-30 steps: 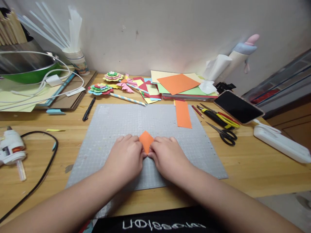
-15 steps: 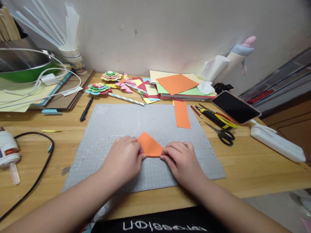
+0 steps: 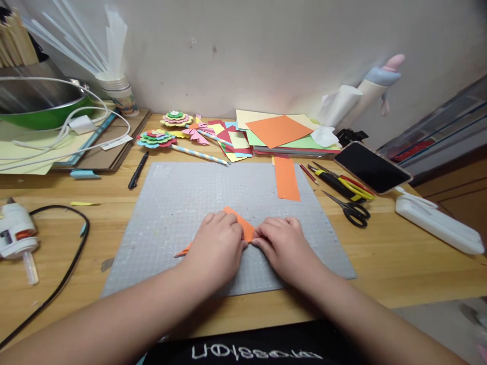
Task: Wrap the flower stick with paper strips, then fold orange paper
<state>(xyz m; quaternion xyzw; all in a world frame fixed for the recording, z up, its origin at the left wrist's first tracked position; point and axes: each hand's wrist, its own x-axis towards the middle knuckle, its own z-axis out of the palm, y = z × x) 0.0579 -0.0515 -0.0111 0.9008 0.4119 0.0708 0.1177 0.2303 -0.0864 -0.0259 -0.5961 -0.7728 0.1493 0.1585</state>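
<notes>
A folded piece of orange paper (image 3: 242, 223) lies on the grey cutting mat (image 3: 190, 187), its peak pointing away from me. My left hand (image 3: 218, 243) covers much of it, fingers closed on its near folded edge. A thin orange corner sticks out to the left from under that hand. My right hand (image 3: 279, 241) pinches the paper's right corner between thumb and fingers. The two hands are close together, with a small part of the paper showing between them.
An orange strip (image 3: 287, 178) lies at the mat's far right. Scissors (image 3: 352, 210), pliers (image 3: 359, 187) and a phone (image 3: 373, 167) are on the right. Layered paper flowers (image 3: 155, 138) lie behind the mat. A glue gun (image 3: 18, 230) with its black cord stands left, near a pen (image 3: 138, 171).
My left hand has slid right along the paper's near edge, closer to my right hand. An orange corner now shows to its left. My right hand has hardly moved.
</notes>
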